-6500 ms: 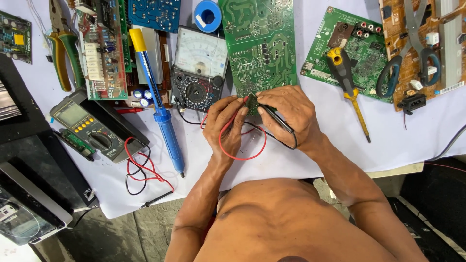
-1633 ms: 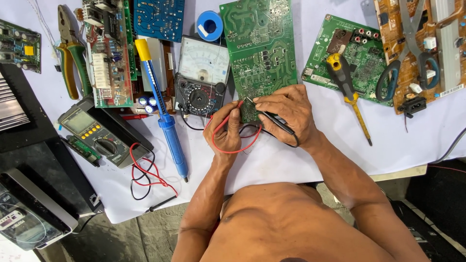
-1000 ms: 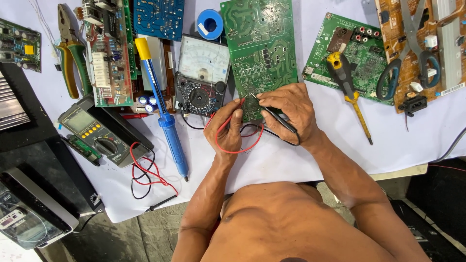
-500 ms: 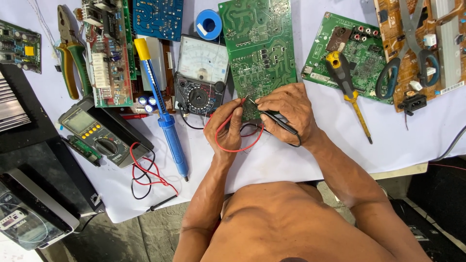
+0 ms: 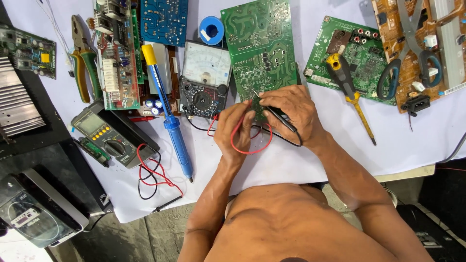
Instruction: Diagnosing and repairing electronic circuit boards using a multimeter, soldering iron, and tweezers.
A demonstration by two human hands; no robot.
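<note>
A large green circuit board [image 5: 259, 46] lies on the white sheet in front of me. My right hand [image 5: 293, 109] grips a black test probe [image 5: 279, 114] with its metal tip touching the board's near edge. My left hand [image 5: 235, 131] holds a red probe whose red lead [image 5: 247, 148] loops below my fingers, at the same near edge. Both leads run left to an analog multimeter [image 5: 204, 80] with a white dial face, just left of the board.
A blue desoldering pump [image 5: 170, 116], digital multimeter [image 5: 109, 138], pliers [image 5: 82, 60] and more boards [image 5: 116, 46] lie left. A yellow-black screwdriver [image 5: 352, 94] rests on a green board [image 5: 354, 56]; scissors [image 5: 410, 46] lie on a brown board at right. A solder roll [image 5: 212, 30] sits behind.
Both hands have stayed at the near edge of the green board with the probes. The view has shifted slightly; the probe tips have made only small moves.
</note>
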